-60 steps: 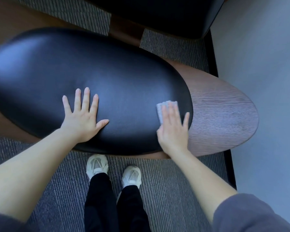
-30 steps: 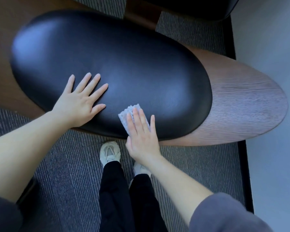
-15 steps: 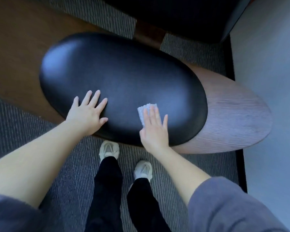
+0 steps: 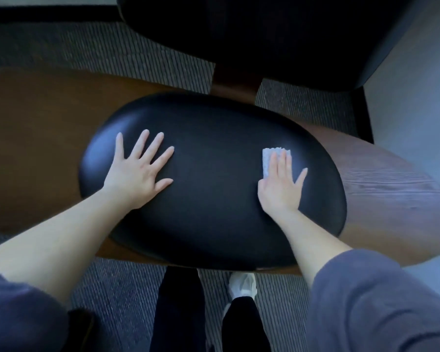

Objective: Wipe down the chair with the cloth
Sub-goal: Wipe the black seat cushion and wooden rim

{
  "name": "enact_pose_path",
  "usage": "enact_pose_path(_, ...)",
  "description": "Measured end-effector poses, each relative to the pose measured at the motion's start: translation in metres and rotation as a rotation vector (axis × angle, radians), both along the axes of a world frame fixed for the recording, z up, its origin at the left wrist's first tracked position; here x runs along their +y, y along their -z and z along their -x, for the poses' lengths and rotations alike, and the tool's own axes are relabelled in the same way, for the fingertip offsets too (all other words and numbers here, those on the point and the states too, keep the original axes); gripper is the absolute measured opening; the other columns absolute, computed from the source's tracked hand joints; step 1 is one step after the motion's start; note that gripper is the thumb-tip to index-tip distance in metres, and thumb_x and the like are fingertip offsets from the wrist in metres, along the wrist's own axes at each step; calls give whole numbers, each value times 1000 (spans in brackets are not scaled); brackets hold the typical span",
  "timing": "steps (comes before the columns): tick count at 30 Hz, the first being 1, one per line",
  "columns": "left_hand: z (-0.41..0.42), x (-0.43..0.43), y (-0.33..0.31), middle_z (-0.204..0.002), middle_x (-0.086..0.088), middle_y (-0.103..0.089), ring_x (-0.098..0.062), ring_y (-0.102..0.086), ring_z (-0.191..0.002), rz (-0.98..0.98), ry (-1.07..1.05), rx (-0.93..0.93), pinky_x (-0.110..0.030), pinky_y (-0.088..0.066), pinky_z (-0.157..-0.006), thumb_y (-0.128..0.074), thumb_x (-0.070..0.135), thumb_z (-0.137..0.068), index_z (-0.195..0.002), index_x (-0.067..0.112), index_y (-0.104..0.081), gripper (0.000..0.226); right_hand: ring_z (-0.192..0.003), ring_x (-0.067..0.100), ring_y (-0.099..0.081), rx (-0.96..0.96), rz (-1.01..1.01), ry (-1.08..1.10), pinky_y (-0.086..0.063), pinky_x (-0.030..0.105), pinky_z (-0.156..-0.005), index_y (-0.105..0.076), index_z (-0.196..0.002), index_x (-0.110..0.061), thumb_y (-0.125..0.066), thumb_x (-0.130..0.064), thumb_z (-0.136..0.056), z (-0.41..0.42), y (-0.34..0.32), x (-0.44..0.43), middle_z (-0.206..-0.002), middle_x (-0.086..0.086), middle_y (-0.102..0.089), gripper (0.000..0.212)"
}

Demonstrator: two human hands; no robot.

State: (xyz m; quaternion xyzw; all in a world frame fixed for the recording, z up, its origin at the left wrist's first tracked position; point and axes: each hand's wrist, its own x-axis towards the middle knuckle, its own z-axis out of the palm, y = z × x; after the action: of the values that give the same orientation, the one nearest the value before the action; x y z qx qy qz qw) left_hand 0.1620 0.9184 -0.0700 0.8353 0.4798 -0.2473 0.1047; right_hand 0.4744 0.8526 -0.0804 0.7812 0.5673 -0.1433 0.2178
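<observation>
The chair's black oval leather cushion (image 4: pixel 214 199) sits on a curved wooden shell (image 4: pixel 391 199). My left hand (image 4: pixel 137 171) rests flat on the cushion's left part with fingers spread. My right hand (image 4: pixel 281 184) presses a small white cloth (image 4: pixel 268 158) flat against the cushion's right part with straight fingers. Only the cloth's far and left edges show beyond my fingers.
A second dark upholstered piece (image 4: pixel 264 34) on a wooden post (image 4: pixel 235 82) stands just beyond the cushion. Striped grey carpet (image 4: pixel 112 288) lies around. A pale wall (image 4: pixel 417 110) runs along the right. My legs and a white shoe (image 4: pixel 243 283) are below the chair's near edge.
My right hand has slid the cloth to the right and farther up the cushion. My left hand moved farther onto the cushion's left part. The view has shifted closer over the chair.
</observation>
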Motion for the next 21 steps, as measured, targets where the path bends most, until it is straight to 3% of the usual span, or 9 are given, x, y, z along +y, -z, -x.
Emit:
enact_pose_path(3, 3, 26, 12, -164, -1, 3, -28, 5, -151, -52, 7, -34, -66, 2, -112, 1, 66, -87, -156, 32, -6, 76, -151, 22, 11, -70, -40, 96, 0, 56, -120, 1, -156, -9, -33, -24, -97, -12, 11, 28, -164, 9, 6, 69)
enact_pose_path(7, 9, 49, 24, -162, -10, -17, -32, -12, -149, -144, -117, -140, -63, -9, -112, -23, 57, -97, -153, 24, -27, 65, -151, 31, 4, -57, -135, 246, -2, 51, -121, -5, -155, -3, -37, -22, -97, -11, 30, 70, -163, 18, -2, 69)
enact_pose_path(10, 11, 52, 29, -158, -15, -26, -34, -22, -146, -208, -188, -243, -57, -16, -114, -29, 46, -96, -149, 15, -36, 62, -151, 31, -3, -46, -163, 286, -2, 51, -121, -12, -155, -3, -36, -22, -97, -12, 41, 100, -162, 18, -10, 66)
enact_pose_path(14, 11, 50, 29, -156, -16, -31, -33, -25, -145, -241, -208, -297, -54, -15, -116, -33, 41, -93, -147, 13, -41, 61, -146, 27, -17, 33, -153, 215, -2, 53, -120, -23, -153, -17, -34, -24, -96, -10, 50, 135, -155, 13, -29, 58)
enact_pose_path(21, 11, 50, 30, -156, -16, -31, -33, -26, -145, -255, -208, -300, -54, -16, -118, -37, 37, -92, -146, 13, -43, 60, -138, 29, -35, 243, -4, -30, -5, 52, -120, -34, -150, -27, -29, -27, -99, 65, 68, 208, -153, 8, -37, 51)
